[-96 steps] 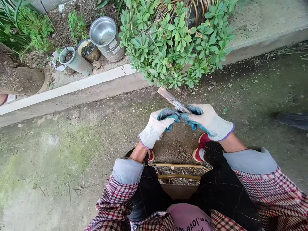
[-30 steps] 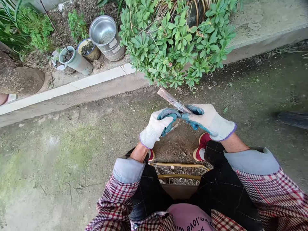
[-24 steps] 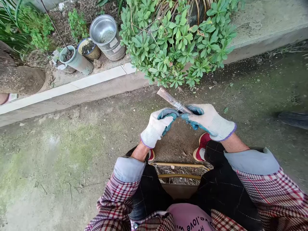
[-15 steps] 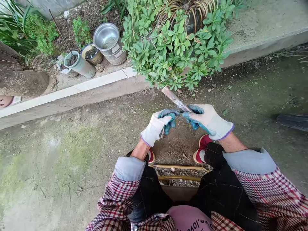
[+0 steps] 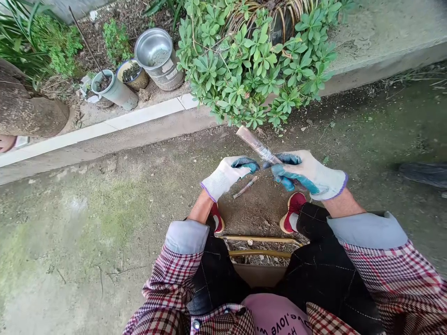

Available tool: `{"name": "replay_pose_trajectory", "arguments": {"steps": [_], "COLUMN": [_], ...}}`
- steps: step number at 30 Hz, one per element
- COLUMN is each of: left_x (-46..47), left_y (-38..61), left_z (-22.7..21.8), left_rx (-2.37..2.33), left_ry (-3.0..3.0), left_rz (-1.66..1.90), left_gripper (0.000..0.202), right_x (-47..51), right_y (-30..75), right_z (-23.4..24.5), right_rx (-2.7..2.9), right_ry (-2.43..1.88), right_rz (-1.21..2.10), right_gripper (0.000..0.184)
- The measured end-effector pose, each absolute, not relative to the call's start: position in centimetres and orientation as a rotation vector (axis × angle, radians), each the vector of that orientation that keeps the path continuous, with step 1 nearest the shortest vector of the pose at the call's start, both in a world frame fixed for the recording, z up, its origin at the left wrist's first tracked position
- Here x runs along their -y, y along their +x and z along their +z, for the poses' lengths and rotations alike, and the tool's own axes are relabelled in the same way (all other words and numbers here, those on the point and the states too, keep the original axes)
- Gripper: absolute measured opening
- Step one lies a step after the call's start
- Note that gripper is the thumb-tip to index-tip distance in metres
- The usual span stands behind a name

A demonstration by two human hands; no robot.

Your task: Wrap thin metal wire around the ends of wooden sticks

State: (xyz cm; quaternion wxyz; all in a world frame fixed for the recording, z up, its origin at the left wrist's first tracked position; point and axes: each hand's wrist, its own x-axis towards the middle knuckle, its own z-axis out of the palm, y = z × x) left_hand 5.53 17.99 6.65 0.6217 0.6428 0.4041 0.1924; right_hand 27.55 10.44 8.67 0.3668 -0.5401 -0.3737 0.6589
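Note:
Both hands wear white knit gloves with blue palms. My right hand (image 5: pixel 309 175) is closed round a short brown stick (image 5: pixel 252 140) wound with thin silvery wire, its free end pointing up and left toward the shrub. My left hand (image 5: pixel 227 175) hovers just left of it, fingers curled, their tips close to the wire wrap. Whether they pinch a wire end is too fine to see. A small stick piece (image 5: pixel 245 187) is in the air or on the dirt below the left hand.
A leafy green shrub (image 5: pixel 251 65) hangs over a concrete kerb (image 5: pixel 104 128) ahead. A metal bucket (image 5: pixel 159 58) and pots (image 5: pixel 113 89) stand at the back left. My red shoes (image 5: pixel 293 211) rest on dirt. A low stool frame (image 5: pixel 260 246) sits between my knees.
A small stick piece has left my left hand and now shows below it. The left hand shifted slightly away from the right. The camera view moved a little.

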Motion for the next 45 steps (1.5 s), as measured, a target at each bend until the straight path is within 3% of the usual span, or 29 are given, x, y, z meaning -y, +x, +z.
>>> {"name": "replay_pose_trajectory", "arguments": {"steps": [6,12,16,21,26,32,35,38,42,45], "left_x": [-18.7,-18.7,-18.0,-17.4,-17.2,-17.2,-17.5,-17.9,-18.5,-18.9], "left_y": [4.8,4.0,3.6,4.1,4.4,4.8,5.4,5.7,5.0,4.2], "left_z": [6.5,5.9,6.0,5.7,6.3,5.2,5.0,5.4,5.6,5.4], "left_rx": [-0.820,-0.834,-0.917,-1.052,-1.186,-1.200,-1.057,-0.949,-0.955,-0.907], "left_ry": [1.554,1.616,1.793,1.948,2.078,1.838,1.524,1.409,1.499,1.525], "left_rz": [0.378,0.258,0.104,0.050,0.103,0.241,0.392,0.427,0.365,0.299], "left_gripper": [0.022,0.022,0.020,0.020,0.023,0.024,0.027,0.021,0.012,0.012], "right_x": [-10.0,-10.5,-11.3,-12.3,-13.1,-13.3,-13.0,-12.6,-12.1,-12.0], "right_y": [28.3,28.6,27.2,26.2,26.5,27.3,27.6,27.8,28.4,28.8], "right_z": [9.1,8.1,7.1,5.8,5.6,5.9,6.2,6.5,6.4,6.4], "right_rx": [0.989,1.790,2.396,2.480,2.396,2.121,1.592,1.168,1.153,1.385], "right_ry": [-1.318,-1.323,-1.657,-2.114,-2.239,-2.213,-1.974,-1.638,-1.418,-1.363], "right_rz": [1.701,1.991,1.586,1.168,1.080,1.014,1.284,1.588,1.809,2.009], "right_gripper": [0.042,0.035,0.022,0.025,0.033,0.023,0.020,0.031,0.050,0.048]}}
